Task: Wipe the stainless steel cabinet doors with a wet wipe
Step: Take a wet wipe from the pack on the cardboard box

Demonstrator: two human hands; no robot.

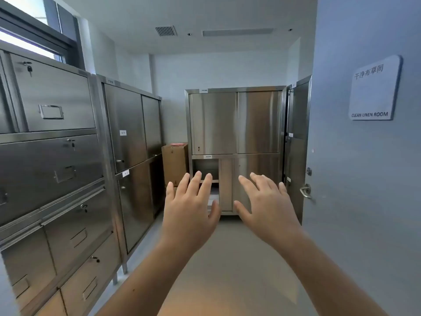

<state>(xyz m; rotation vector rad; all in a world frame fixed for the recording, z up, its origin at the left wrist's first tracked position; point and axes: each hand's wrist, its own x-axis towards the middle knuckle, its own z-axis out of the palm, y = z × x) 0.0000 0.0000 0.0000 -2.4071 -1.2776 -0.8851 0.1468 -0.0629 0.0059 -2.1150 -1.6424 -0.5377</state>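
Along left side and far end, steel cabinets (235,122), grey floor (227,258), left hand (189,206), right hand (266,201), grips apart.

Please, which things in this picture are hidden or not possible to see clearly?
Head view only:
- Open lower compartment of the far cabinet: contents blocked by the left hand.
- Lower sliding door: partly behind the right hand.
- Door label: too small to read.
- Drawer cabinet: cut off by the left edge.
- No wet wipe is visible; both hands are open and empty.
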